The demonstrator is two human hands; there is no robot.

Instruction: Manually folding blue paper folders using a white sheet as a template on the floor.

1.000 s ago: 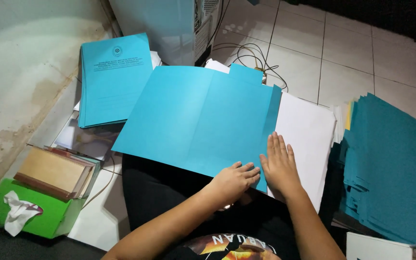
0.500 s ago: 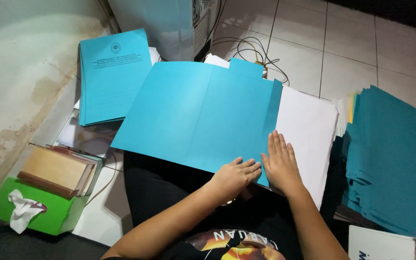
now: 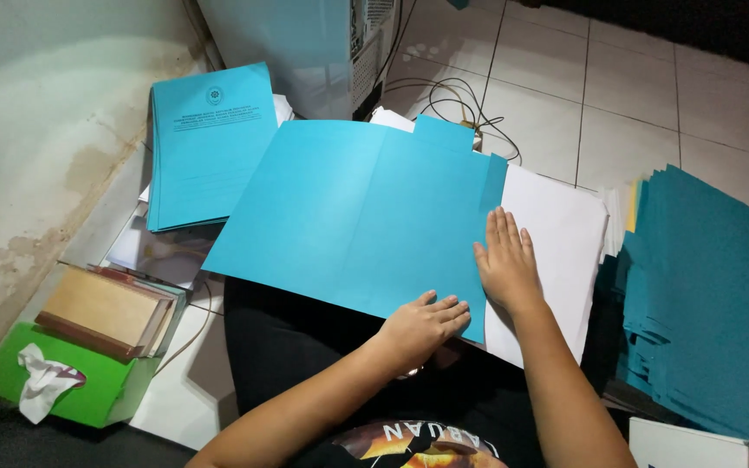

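The left hand [image 3: 422, 328] rests loosely curled, fingers down, on the near edge of the blue cover sheet [image 3: 357, 212], gripping nothing. Just beside it, the right hand [image 3: 506, 264] lies flat and spread, palm down, across the sheet's right edge where it meets the white paper stack [image 3: 556, 243] underneath. The cover looks like thin card: light, somewhat stiff, creased down the middle, and likely to slide on the paper below; an edge or corner is probably the best place to pinch it. It spreads away from both hands, up and to the left. Further right lies a pile of darker teal sheets [image 3: 713, 295]; beyond the left hand, printed blue booklets [image 3: 205, 147].
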